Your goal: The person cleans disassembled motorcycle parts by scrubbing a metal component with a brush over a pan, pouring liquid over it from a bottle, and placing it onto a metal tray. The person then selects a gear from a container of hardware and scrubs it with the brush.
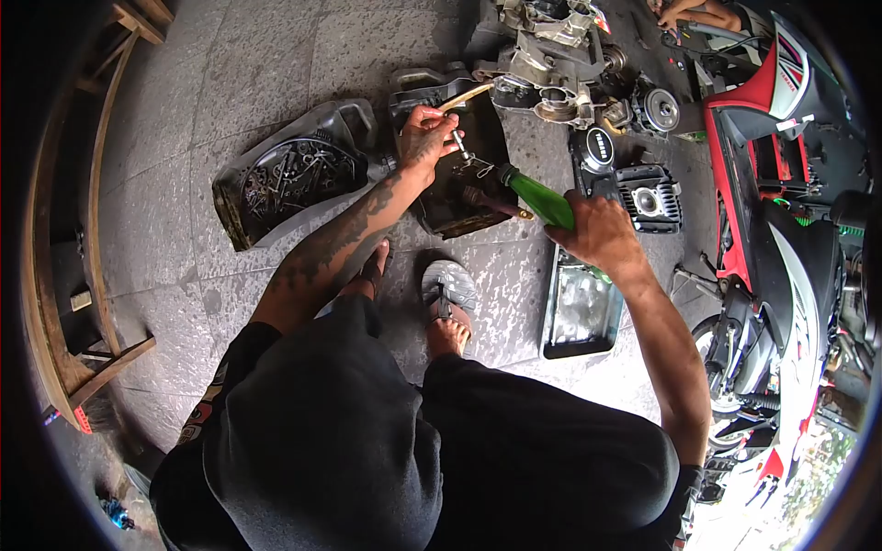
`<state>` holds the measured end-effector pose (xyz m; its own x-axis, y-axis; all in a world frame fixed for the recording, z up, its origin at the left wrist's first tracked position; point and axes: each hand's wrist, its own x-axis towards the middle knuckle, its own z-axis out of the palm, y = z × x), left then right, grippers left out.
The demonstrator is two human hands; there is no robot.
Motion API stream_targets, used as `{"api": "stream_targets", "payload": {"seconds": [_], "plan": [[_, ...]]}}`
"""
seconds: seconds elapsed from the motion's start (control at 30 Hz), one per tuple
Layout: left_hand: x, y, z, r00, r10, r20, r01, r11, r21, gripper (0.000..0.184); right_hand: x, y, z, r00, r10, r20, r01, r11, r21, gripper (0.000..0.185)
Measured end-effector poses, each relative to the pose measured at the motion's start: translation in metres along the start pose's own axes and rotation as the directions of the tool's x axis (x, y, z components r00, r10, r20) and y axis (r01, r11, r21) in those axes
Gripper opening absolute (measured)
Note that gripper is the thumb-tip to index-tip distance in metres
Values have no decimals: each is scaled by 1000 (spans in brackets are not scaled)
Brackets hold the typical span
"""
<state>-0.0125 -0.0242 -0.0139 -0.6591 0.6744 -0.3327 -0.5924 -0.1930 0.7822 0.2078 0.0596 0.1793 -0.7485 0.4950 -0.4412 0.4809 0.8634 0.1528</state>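
Note:
My right hand (602, 234) is wrapped around a green glass bottle (542, 197), tilted with its mouth toward my left hand. Clear liquid seems to run from its mouth. In the fingers of my left hand (427, 145) is a small shiny metal rod-like part (460, 144), held over a dark open container (446, 223). A tan stick (467, 95) extends past these fingertips; whether I grip it is unclear. Inside the container, a brush (496, 203) rests with its handle end over the near rim.
A cut-open plastic tub (241, 234) of bolts and small parts lies left. Engine casings (542, 78), a cylinder head (650, 199) and a black tray (579, 352) are to the right. A red-and-white motorbike (735, 184) stands far right, a wooden frame (101, 275) left. Another person's hand (675, 14) shows top right.

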Motion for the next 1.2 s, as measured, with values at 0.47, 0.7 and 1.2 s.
{"api": "stream_targets", "payload": {"seconds": [0.47,0.7,1.2], "plan": [[2,0,-2,998,-21,-51,21,1000,10,27,-5,6,4,1000,4,-11,-4,1000,5,47],[3,-1,-4,999,-10,-38,9,1000,-18,28,-5,5,2,1000,13,-10,-12,999,34,48],[1,-2,-3,996,-38,-84,37,999,-16,26,-1,7,8,998,-19,-56,21,1000,21,45]]}}
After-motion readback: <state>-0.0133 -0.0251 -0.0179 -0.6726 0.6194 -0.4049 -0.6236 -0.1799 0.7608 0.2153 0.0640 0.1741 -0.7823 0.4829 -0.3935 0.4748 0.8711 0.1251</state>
